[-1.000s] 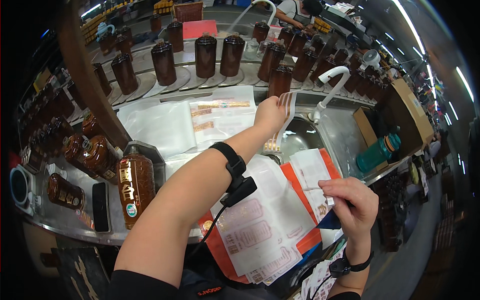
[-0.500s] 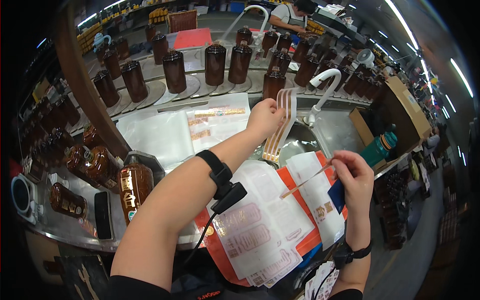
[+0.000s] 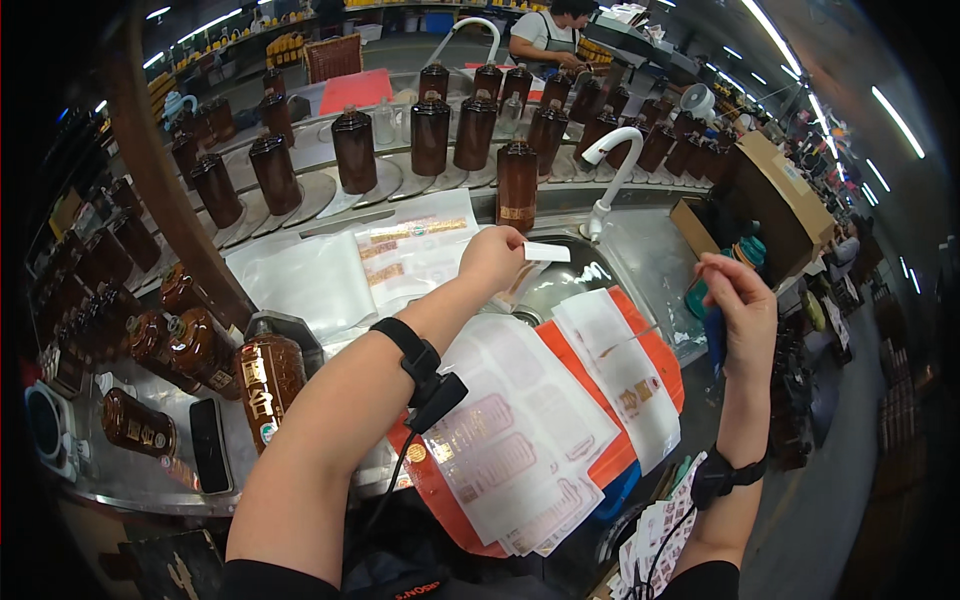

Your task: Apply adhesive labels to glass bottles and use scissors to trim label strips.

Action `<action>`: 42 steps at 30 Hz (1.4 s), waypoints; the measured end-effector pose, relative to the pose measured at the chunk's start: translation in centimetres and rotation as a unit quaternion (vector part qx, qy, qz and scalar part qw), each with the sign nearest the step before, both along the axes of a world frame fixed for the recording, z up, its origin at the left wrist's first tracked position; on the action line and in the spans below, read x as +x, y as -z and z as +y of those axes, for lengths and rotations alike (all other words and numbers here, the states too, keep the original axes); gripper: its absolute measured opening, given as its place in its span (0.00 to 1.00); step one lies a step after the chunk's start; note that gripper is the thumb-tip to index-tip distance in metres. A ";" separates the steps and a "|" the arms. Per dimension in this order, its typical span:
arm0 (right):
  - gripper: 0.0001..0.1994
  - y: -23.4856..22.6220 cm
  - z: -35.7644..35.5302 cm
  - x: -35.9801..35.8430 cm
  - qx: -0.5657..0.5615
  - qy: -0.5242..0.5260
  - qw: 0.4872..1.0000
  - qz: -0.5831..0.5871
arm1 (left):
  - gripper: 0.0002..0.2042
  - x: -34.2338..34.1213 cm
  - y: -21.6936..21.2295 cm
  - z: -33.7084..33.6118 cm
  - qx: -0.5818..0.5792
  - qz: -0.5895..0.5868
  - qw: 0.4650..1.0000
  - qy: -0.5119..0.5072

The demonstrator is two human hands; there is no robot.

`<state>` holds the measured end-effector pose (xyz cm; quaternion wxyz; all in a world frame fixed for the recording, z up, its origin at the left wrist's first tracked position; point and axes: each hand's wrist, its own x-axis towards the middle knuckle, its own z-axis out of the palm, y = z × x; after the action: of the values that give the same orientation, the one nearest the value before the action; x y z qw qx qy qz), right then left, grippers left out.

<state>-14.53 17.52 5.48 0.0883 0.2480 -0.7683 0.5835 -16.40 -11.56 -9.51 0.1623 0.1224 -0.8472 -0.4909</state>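
Observation:
My left hand (image 3: 492,262) is closed over the sink's near edge, pinching a white label strip sheet (image 3: 545,253) that bends down below the fingers. My right hand (image 3: 742,305) is raised at the right, fingers curled together, with a flat dark-blue piece (image 3: 715,338) tucked against the palm. Whether a thin strip is between its fingertips is too blurred to tell. Below the hands, translucent label sheets (image 3: 515,400) and a narrower sheet with gold print (image 3: 625,385) lie on an orange-red folder (image 3: 600,460). A brown bottle (image 3: 516,185) stands just beyond the left hand.
Brown bottles (image 3: 430,135) stand on round conveyor plates beyond the counter. A white faucet (image 3: 612,170) arches over the steel sink (image 3: 560,285). At left are a wooden post (image 3: 165,170), a gold-lettered bottle (image 3: 265,385) and a phone (image 3: 209,445); at right, a cardboard box (image 3: 790,200).
My left hand has moved slightly left and down, and its gold-striped sheet has tipped from upright to nearly edge-on. My right hand has risen rightward, away from the sheets.

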 end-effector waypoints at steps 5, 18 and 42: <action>0.12 1.9 2.0 -6.1 0.047 0.064 0.997 0.018 | 0.09 1.5 -1.1 -0.9 0.031 0.023 0.998 -0.046; 0.10 8.1 -4.4 -8.7 0.548 0.167 0.811 0.117 | 0.08 2.7 -2.0 -1.7 0.084 0.013 0.996 0.010; 0.12 8.4 -10.9 -6.3 0.108 -0.151 0.981 -0.061 | 0.08 2.5 -3.1 -0.7 0.190 0.108 0.972 0.084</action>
<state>-20.87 6.58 -2.94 -0.0756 0.3335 -0.7844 0.5176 -13.93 -12.30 -6.45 0.1848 0.0262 -0.7231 -0.6651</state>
